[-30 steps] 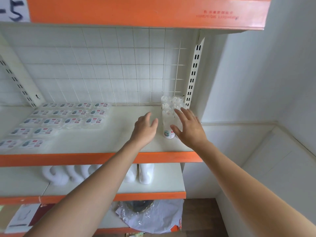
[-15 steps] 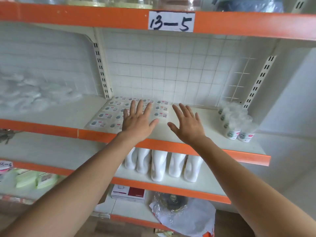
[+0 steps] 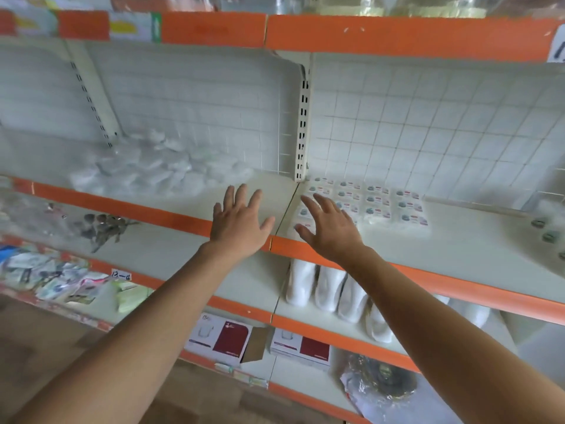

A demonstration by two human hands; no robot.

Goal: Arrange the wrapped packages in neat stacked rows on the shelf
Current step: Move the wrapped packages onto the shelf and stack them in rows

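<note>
Far left, one level down: a bunch of dark metal pieces [image 3: 104, 229] lies on the board, blurred
Left bay, back: a loose heap of clear wrapped things [image 3: 153, 171] sits near the grid wall, too blurred for me to tell what they are
Low, under my left arm: a red-and-white box [image 3: 227, 335] with one flap open
My left hand [image 3: 240, 223]: palm down, fingers spread, holding nothing; it hangs over the front of the left bay, just beside the seam between the bays, and I cannot tell whether it touches the board
Upright post [image 3: 302, 117]: stands at the back, between the two bays
My right hand [image 3: 331, 232]: palm down, fingers spread, empty, over the front left corner of the packages; contact I cannot tell
Wrapped packages [image 3: 377, 203]: flat, labelled, lying in neat rows on the shelf [image 3: 464, 240] of the right bay, just right of the post
Below them: white moulded pieces [image 3: 328, 289] stand side by side on the next level down
Right edge: a few small round tops [image 3: 550, 236], blurred
</note>
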